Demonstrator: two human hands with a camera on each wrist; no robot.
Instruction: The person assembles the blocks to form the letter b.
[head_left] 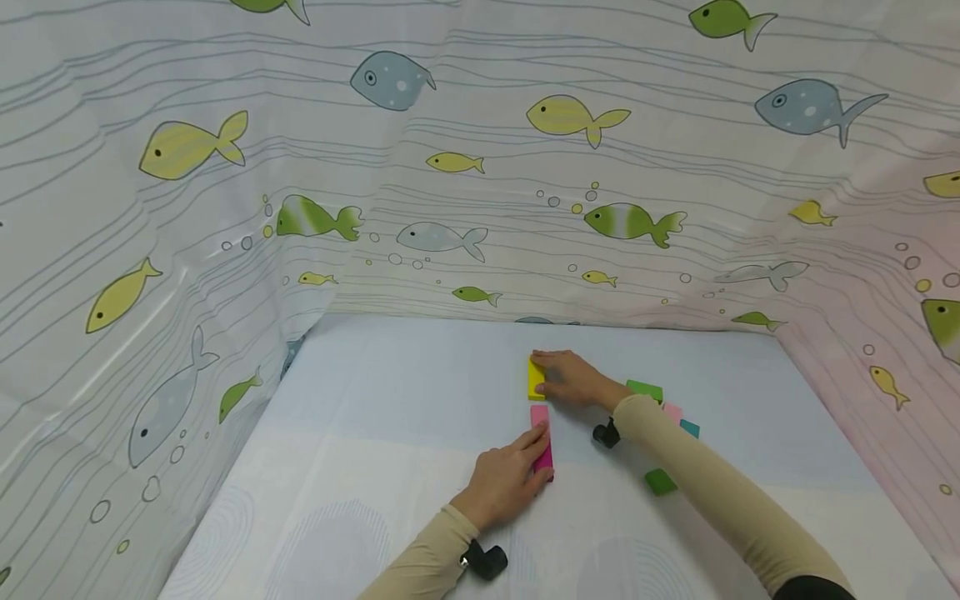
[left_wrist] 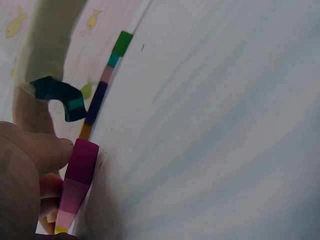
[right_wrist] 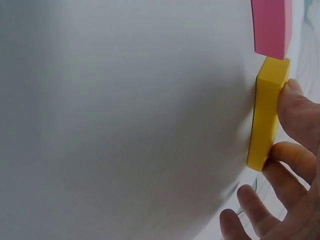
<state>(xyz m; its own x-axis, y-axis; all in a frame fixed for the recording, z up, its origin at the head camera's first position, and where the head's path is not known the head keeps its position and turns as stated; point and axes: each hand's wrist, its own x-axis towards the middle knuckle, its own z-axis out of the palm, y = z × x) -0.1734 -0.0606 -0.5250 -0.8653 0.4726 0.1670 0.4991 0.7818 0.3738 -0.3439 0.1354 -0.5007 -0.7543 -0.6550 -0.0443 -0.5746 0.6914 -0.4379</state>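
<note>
My left hand (head_left: 504,479) grips a long pink block (head_left: 543,458) lying on the table, its thumb at the near end and its fingers on the far part. In the left wrist view this pink block (left_wrist: 82,160) has a paler far part; I cannot tell whether that is a separate piece. Just beyond it, my right hand (head_left: 576,379) pinches a yellow block (head_left: 536,379) between thumb and fingers. The right wrist view shows the yellow block (right_wrist: 266,112) close to the end of the pink block (right_wrist: 270,30), roughly in line with it.
Right of the hands lie a green block (head_left: 645,388), a light pink block (head_left: 672,412), a teal block (head_left: 689,427) and a nearer green block (head_left: 661,482), some partly behind the right sleeve (head_left: 697,475). A fish-patterned sheet (head_left: 480,192) rises behind the white table (head_left: 375,400).
</note>
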